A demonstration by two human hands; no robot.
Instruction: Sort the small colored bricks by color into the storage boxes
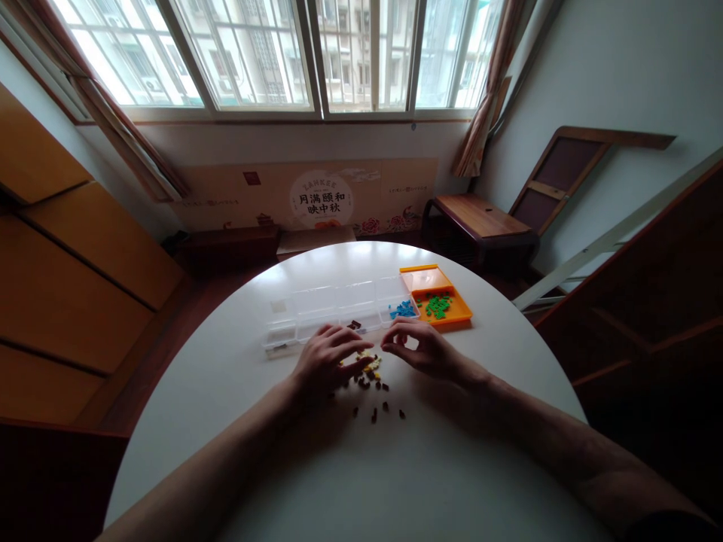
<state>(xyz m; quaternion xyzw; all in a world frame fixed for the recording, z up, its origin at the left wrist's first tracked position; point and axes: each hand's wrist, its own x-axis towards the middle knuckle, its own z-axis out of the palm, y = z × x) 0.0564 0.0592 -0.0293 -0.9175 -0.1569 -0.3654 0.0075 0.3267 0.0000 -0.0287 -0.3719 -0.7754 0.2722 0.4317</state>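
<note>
Small brown and yellow pieces lie in a loose pile on the white table, with several dark brown pieces scattered nearer to me. Over the left side of this pile is my left hand, palm down, its fingers stretched out and apart. My right hand is at the pile's right, thumb and forefinger curled together in a pinch; anything between the tips is too small to make out. Just beyond both hands stands a clear compartment box, with blue pieces in its right compartment and some brown pieces near the middle.
An orange box with its lid raised holds green pieces, right beside the clear box. The round white table curves away on both sides. Past its far edge are a wooden stool and a window.
</note>
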